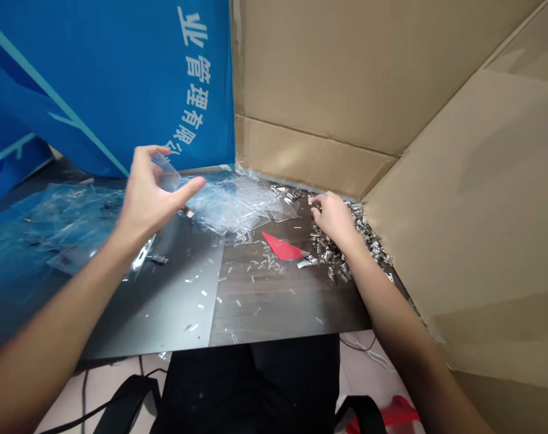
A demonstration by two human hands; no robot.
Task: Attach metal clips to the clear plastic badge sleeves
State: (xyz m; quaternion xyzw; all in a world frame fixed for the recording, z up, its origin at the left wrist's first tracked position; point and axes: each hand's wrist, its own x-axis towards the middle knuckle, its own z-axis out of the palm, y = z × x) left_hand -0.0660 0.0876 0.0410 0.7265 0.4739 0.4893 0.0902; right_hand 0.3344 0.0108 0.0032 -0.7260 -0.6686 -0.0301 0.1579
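My left hand (149, 193) is raised above the dark table (274, 301), thumb and fingers pinching a small clear plastic bag (167, 175). A loose pile of more clear plastic bags (237, 208) lies just right of it. My right hand (332, 217) rests on a heap of small shiny metal parts (346, 247) by the cardboard wall, its fingers curled and pinching into the parts; what they hold is too small to make out. A red triangular piece (283, 247) lies between the two hands.
Cardboard walls (472, 199) close the right and back. A blue printed panel (106, 78) stands at back left. More clear plastic sheets (43, 229) cover the left. A grey metal sheet (165, 307) lies on the table with scattered metal bits. Black straps hang below the front edge.
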